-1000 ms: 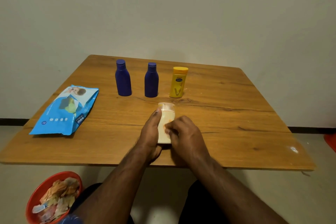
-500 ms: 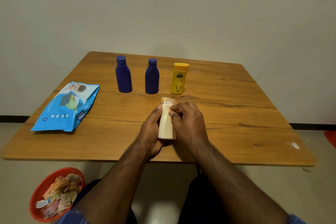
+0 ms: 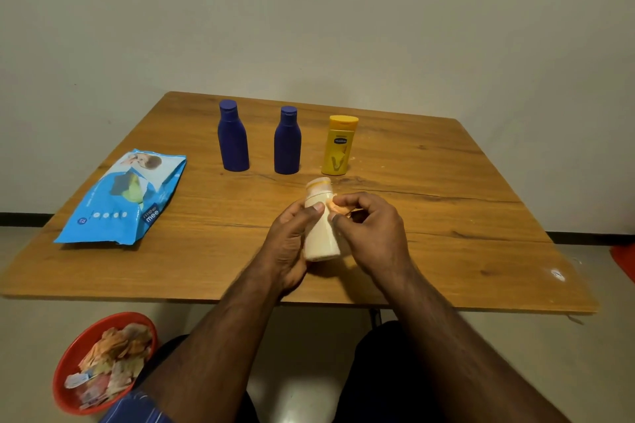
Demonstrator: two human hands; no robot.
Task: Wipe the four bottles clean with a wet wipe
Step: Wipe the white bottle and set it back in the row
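Two hands meet over the wooden table's near middle: the left hand grips the cream bottle, while the right hand pinches something against its neck. Three bottles stand beyond: two blue bottles, one yellow bottle.

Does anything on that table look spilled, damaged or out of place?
Mostly tidy. A whitish smear marks the table near its right front edge, and a dark crack-like line crosses the wood; whether it is damage or grain is unclear.

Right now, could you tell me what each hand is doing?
Left hand: grips the cream bottle.
Right hand: fingers curled, pinching something small against the bottle's neck; a wipe cannot be told.
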